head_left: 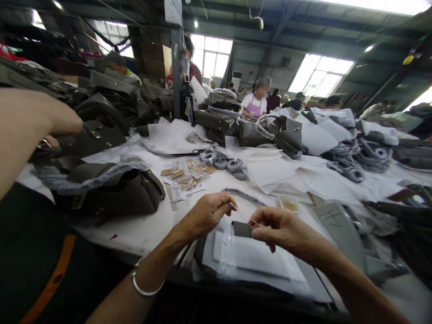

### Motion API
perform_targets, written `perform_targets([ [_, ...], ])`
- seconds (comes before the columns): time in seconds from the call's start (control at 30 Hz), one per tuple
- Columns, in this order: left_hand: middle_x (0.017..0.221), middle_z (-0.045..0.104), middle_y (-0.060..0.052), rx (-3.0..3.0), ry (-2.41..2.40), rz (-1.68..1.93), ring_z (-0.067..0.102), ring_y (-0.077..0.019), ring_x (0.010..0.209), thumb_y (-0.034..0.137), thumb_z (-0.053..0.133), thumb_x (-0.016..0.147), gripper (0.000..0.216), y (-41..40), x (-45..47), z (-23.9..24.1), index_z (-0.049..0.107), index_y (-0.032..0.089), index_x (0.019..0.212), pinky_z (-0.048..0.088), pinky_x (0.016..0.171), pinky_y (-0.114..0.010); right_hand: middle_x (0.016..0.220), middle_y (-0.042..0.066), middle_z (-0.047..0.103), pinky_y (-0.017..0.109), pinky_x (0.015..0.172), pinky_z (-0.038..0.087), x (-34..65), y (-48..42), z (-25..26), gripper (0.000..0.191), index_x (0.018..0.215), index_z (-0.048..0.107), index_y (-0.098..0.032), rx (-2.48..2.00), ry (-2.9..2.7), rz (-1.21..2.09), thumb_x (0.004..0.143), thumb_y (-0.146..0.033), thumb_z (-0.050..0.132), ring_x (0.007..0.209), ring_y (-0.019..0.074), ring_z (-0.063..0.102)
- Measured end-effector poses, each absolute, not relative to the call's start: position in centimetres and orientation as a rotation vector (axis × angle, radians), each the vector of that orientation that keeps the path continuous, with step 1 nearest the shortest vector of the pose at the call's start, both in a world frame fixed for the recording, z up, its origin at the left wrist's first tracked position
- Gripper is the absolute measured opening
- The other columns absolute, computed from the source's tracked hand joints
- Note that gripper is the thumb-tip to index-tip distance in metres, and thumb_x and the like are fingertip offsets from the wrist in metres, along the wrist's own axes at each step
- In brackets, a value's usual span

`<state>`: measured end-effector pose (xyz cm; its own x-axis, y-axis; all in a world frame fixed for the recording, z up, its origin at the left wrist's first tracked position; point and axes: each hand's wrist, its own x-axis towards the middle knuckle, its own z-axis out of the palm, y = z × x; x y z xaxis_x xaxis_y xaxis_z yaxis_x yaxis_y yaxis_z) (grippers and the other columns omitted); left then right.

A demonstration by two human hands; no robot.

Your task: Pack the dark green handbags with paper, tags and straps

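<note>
A thin white string (242, 213) runs in a loop between my two hands, above the table. My left hand (212, 210), with a silver bangle on its wrist, pinches one end between thumb and fingertips. The other end is held by my right hand (280, 227), fingers curled and thumb pressed in. Below them, at the table's front edge, lies a dark handbag (242, 228) with sheets of white paper (259, 252) and clear plastic film (227, 258) over it. Part of the bag is hidden under these coverings and my right hand.
At left, a co-worker's arm (30, 121) reaches over handbags, one with a wrapped handle (135, 191). Paper tags (189, 173) and coiled straps (234, 165) lie mid-table. More bags (219, 121) and papers pile behind; a grey panel (340, 225) lies right. A person in a purple apron (254, 107) works beyond.
</note>
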<state>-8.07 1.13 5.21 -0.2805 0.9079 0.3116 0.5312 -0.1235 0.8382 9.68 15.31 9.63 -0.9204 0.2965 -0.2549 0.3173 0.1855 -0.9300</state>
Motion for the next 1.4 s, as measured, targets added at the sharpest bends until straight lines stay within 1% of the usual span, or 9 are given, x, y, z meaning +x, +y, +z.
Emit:
perform_targets([
  [0.17,0.1,0.07,-0.005,1.726,1.757,1.401,0.065,-0.0168,0.093,0.027,0.048,0.097,0.022,2.3,-9.6,4.9,0.067,0.019,0.091,0.047,0.086,-0.027,0.067,0.001,0.057,0.022,0.052,0.04,9.1,16.2,10.0,0.036,0.065,0.065,-0.016,0.562,2.694,-1.879,0.077,-0.048,0.074,0.059,0.0105,0.049],
  [0.33,0.084,0.071,-0.006,1.375,1.301,1.226,0.068,-0.0153,0.071,0.041,0.051,0.095,0.029,3.2,-9.7,4.4,0.066,0.016,0.096,0.047,0.059,-0.022,0.101,0.005,0.067,0.03,0.084,0.048,6.3,15.7,9.9,0.021,0.072,0.07,-0.02,0.661,2.837,-2.413,0.08,-0.039,0.072,0.096,0.0189,0.06],
  [0.47,0.095,0.071,-0.009,1.212,1.133,1.371,0.069,-0.0194,0.08,0.051,0.059,0.089,0.047,3.7,-11.2,3.2,0.059,0.017,0.121,0.051,0.069,-0.028,0.064,-0.002,0.058,0.028,0.062,0.052,4.8,16.4,9.8,0.025,0.066,0.061,-0.021,0.633,2.14,-2.945,0.076,-0.042,0.071,0.059,0.0124,0.057],
  [0.6,0.089,0.069,-0.007,1.071,1.638,1.456,0.066,-0.0199,0.083,0.046,0.05,0.091,0.033,4.4,-14.0,-0.6,0.065,0.018,0.102,0.049,0.075,-0.03,0.054,-0.005,0.051,0.02,0.036,0.028,4.2,18.9,9.1,0.035,0.062,0.054,-0.02,0.968,2.476,-2.257,0.075,-0.047,0.071,0.036,0.0052,0.033],
  [0.77,0.061,0.06,-0.002,0.956,1.905,1.272,0.062,-0.0193,0.07,0.024,0.055,0.078,0.015,5.3,-14.9,-5.0,0.063,0.02,0.065,0.046,0.07,-0.028,0.055,-0.002,0.061,0.02,0.04,0.03,1.2,20.6,5.0,0.014,0.068,0.063,-0.019,0.921,2.752,-1.014,0.078,-0.029,0.063,0.041,0.0081,0.046],
  [0.97,0.062,0.061,0.0,0.871,1.715,1.226,0.057,-0.0133,0.05,0.022,0.048,0.077,0.024,5.8,-14.4,-6.0,0.067,0.015,0.089,0.048,0.054,-0.025,0.047,-0.004,0.055,0.019,0.036,0.03,-3.7,20.1,-1.0,0.008,0.067,0.06,-0.017,0.785,2.31,-1.152,0.072,-0.012,0.056,0.034,0.0071,0.042],
  [1.1,0.079,0.066,-0.002,0.855,1.713,1.31,0.062,-0.0138,0.062,0.024,0.058,0.077,0.028,5.6,-14.4,-6.0,0.065,0.016,0.102,0.05,0.058,-0.024,0.056,-0.004,0.057,0.017,0.041,0.037,-5.2,20.4,-2.3,0.007,0.072,0.063,-0.016,0.631,2.132,-1.423,0.072,-0.018,0.056,0.041,0.0067,0.048],
  [1.23,0.101,0.067,-0.006,1.151,2.034,1.408,0.062,-0.0194,0.094,0.016,0.064,0.074,0.025,5.6,-14.3,-5.8,0.071,0.02,0.098,0.049,0.085,-0.029,0.057,-0.002,0.059,0.016,0.043,0.037,-5.1,21.5,-2.8,0.015,0.069,0.063,-0.013,0.517,1.816,-1.822,0.069,-0.028,0.062,0.042,0.0058,0.05],
  [1.4,0.082,0.069,-0.002,1.18,2.163,1.146,0.062,-0.0177,0.08,0.016,0.058,0.081,0.016,5.4,-14.3,-5.4,0.072,0.021,0.087,0.045,0.076,-0.027,0.057,-0.001,0.06,0.018,0.047,0.039,-4.7,21.7,-3.1,0.019,0.064,0.062,-0.012,0.519,1.697,-1.948,0.067,-0.031,0.065,0.042,0.0056,0.05],
])
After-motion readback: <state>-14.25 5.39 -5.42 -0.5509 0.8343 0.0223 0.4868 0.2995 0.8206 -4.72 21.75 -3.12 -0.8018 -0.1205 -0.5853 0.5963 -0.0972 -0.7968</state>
